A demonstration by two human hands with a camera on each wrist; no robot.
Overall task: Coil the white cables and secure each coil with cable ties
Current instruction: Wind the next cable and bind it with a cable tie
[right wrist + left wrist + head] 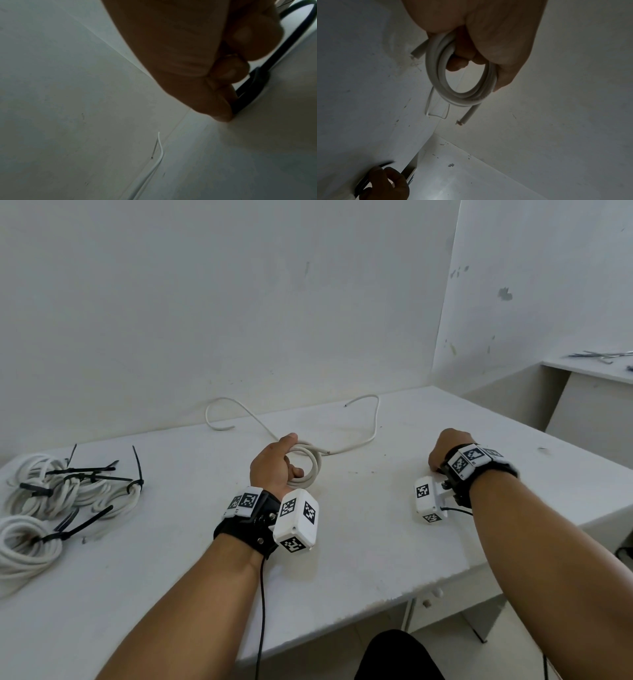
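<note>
White table (376, 542) fills the room's corner, tied bundles (61, 491) heaped at its left end. Mid-table, the left hand (274, 467) curls round a small untied coil (308, 465), its ring upright. Well to that coil's right, the right hand (445, 450) pinches a black cable tie (254, 86) against the tabletop, so it is the tie that must travel leftward.

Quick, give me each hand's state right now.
Left hand: grips the small white cable coil.
Right hand: fingers curled, pinching a black cable tie against the table.
</note>
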